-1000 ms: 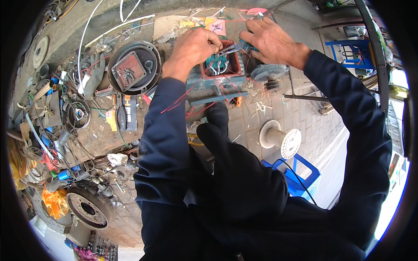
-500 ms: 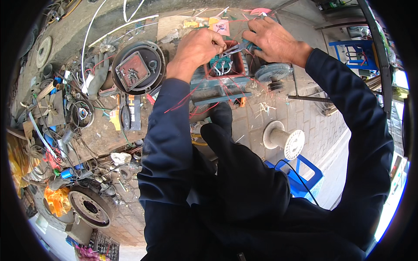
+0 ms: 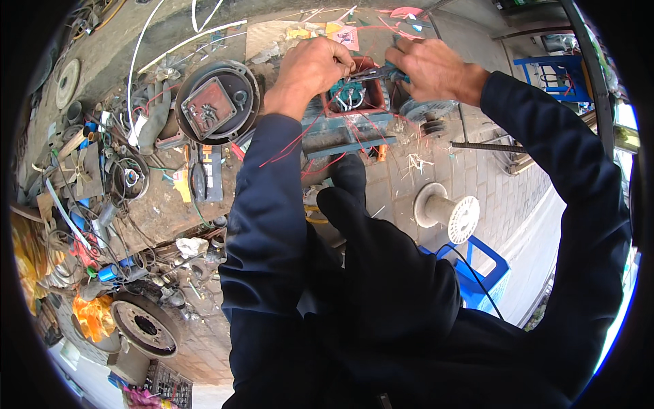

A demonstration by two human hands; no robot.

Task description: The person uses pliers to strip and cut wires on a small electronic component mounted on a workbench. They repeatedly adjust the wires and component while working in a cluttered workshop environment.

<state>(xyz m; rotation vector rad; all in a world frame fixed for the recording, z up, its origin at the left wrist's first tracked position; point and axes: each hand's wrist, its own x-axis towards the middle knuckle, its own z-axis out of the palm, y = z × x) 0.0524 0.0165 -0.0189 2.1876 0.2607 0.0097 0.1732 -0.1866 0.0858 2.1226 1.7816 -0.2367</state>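
Observation:
An electric motor's open terminal box (image 3: 375,97), reddish inside, lies in front of me at the far middle. In it sits a teal terminal block (image 3: 349,97) with pale leads. Several thin red wires (image 3: 360,133) trail from the box over the grey motor body (image 3: 340,141). Over the box's left edge, my left hand (image 3: 311,73) is closed in a pinch on a red wire. My right hand (image 3: 436,68) grips teal-handled pliers (image 3: 371,74) from the right. Their jaws point left, close to my left fingertips; whether they bite the wire is hidden.
Left of the motor, a round dark housing (image 3: 251,102) holds a square cover (image 3: 209,109) with small metal parts. Dark-handled scissors (image 3: 198,180) lie nearer. A white spool (image 3: 444,213) and blue stool (image 3: 485,269) stand on the right-hand paving. Scrap parts crowd the left.
The pliers have turned more level, with their jaws near my left fingertips. My right hand has shifted slightly right and down. My left hand stays pinched above the box.

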